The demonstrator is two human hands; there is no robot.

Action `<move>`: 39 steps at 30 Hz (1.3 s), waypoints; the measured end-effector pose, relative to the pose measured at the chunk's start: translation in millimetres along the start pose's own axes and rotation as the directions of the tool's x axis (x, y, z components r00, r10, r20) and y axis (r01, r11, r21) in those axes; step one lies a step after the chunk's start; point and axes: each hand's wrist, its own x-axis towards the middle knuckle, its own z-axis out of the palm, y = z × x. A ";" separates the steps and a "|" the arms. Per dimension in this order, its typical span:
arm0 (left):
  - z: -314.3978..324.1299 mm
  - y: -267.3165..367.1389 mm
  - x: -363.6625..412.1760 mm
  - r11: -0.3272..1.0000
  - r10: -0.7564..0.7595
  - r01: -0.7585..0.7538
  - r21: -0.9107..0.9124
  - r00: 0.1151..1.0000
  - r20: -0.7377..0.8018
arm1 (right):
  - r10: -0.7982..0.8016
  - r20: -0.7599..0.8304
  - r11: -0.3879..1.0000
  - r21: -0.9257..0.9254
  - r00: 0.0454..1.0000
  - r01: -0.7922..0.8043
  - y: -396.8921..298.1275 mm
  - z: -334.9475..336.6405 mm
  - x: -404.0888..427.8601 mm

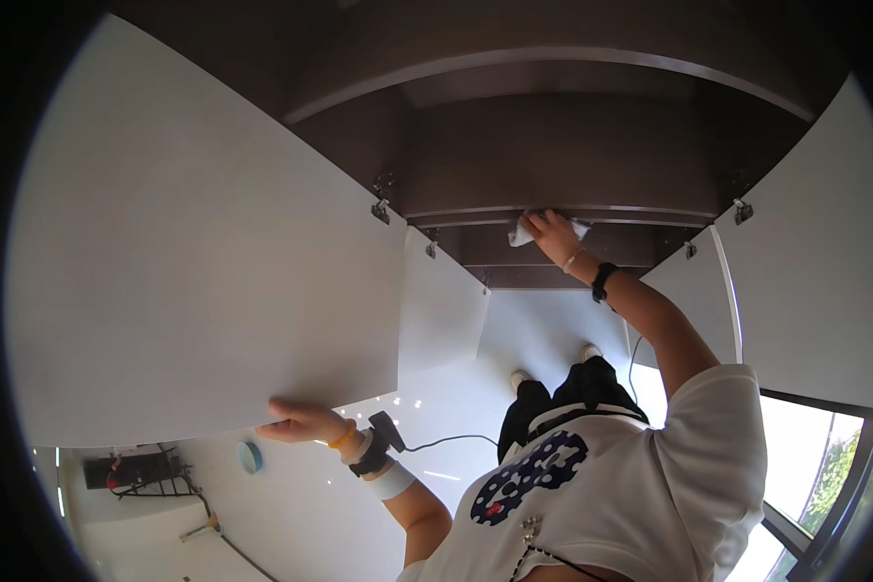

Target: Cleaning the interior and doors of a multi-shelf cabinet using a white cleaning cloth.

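Note:
My right hand presses a bunched white cloth against the front edge of a dark brown cabinet shelf. Parts of the cloth stick out on both sides of my fingers. My left hand grips the outer edge of a large white cabinet door, which stands open on the left. Some of its fingers are hidden by the door. Above the cloth is the dark cabinet interior.
Another white door stands open at right, on metal hinges. Lower doors are open too. A cable runs beside my left arm. On the pale floor stands a round blue container. Windows lie at lower right.

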 end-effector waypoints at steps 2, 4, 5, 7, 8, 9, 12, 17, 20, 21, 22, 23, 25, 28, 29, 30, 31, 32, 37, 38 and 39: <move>-2.7 0.6 2.2 0.999 0.037 -0.037 0.036 0.999 -0.003 | 0.014 0.053 1.000 0.016 0.998 -0.015 23.1 -20.8 -28.6; -1.0 2.9 0.8 1.000 0.000 0.000 0.031 1.000 -0.003 | 0.122 0.218 0.961 0.219 0.968 -0.170 52.2 -42.5 -57.3; 0.2 4.8 1.2 0.999 -0.024 0.024 0.032 1.000 0.002 | 0.122 0.214 0.963 0.210 0.969 -0.168 67.8 -51.9 -72.4; 2.1 3.5 -0.4 0.999 -0.020 0.020 0.050 1.000 0.000 | 0.269 0.282 0.404 0.835 0.921 -0.374 89.0 -72.3 -96.5; 2.9 2.1 -1.3 0.997 -0.008 0.008 0.076 1.000 0.003 | 0.274 0.284 0.410 0.829 0.919 -0.379 94.1 -82.1 -102.9; -1.9 -1.5 2.4 0.997 -0.013 0.012 0.079 1.000 0.005 | 0.333 0.348 0.029 0.925 0.876 -0.379 90.8 -105.2 -99.6; 1.0 5.5 4.7 0.996 0.059 -0.057 0.068 0.998 -0.019 | 0.443 0.443 -0.529 0.831 0.779 -0.172 88.6 -142.5 -95.7; 5.6 18.6 3.7 0.997 0.063 -0.062 0.042 0.998 -0.024 | 0.332 0.355 -0.870 0.473 0.874 0.139 85.6 -159.8 -84.3; 2.0 11.4 2.1 0.998 0.052 -0.051 0.044 0.998 -0.021 | 0.329 0.350 -0.901 0.395 0.877 0.180 79.9 -156.3 -78.5; 0.1 8.2 2.3 0.997 0.027 -0.027 0.067 1.000 -0.001 | 0.327 0.348 -0.902 0.393 0.879 0.180 80.2 -152.6 -79.5; -0.5 5.6 2.2 0.997 0.029 -0.029 0.069 1.000 -0.004 | 0.296 0.316 -0.908 0.387 0.901 0.163 81.7 -145.6 -81.2; -0.6 3.9 1.9 0.997 0.031 -0.030 0.076 1.000 -0.002 | 0.265 0.282 -0.912 0.383 0.922 0.146 83.8 -137.4 -82.9; 2.1 4.3 2.5 0.997 0.032 -0.032 0.076 0.999 0.001 | 0.219 0.298 -0.914 0.396 0.929 0.088 92.4 -111.4 -90.5; 1.2 8.7 4.2 0.998 0.046 -0.046 0.053 0.999 0.007 | 0.334 0.455 -0.867 0.492 0.826 0.080 85.2 -107.7 -80.6; 0.9 12.4 4.1 0.999 0.028 -0.028 0.028 1.000 0.004 | 0.328 0.454 -0.868 0.490 0.828 0.076 82.6 -111.3 -77.0; 0.6 14.7 3.9 1.000 0.009 -0.009 0.003 1.000 0.000 | 0.362 0.541 -0.858 0.511 0.760 0.045 75.3 -123.8 -69.5; 0.7 15.2 3.9 1.000 0.009 -0.009 0.007 1.000 -0.006 | 0.393 0.618 -0.849 0.528 0.681 0.010 70.8 -129.8 -63.8; 0.6 15.2 4.6 1.000 0.018 -0.018 0.006 1.000 -0.011 | 0.385 0.617 -0.850 0.526 0.686 0.004 73.2 -126.7 -59.1; 0.2 3.8 2.8 0.999 0.010 -0.010 0.041 1.000 -0.015 | 0.615 0.420 -0.118 0.886 0.667 -0.449 90.3 -140.2 3.9; -0.3 4.4 2.0 1.000 -0.020 0.020 0.022 1.000 -0.007 | 0.683 0.236 0.015 0.942 0.692 -0.336 102.6 -140.4 21.0; 1.6 4.1 -0.8 0.999 -0.052 0.052 -0.002 0.999 0.004 | 0.724 0.038 0.161 0.962 0.688 -0.222 119.4 -142.3 37.2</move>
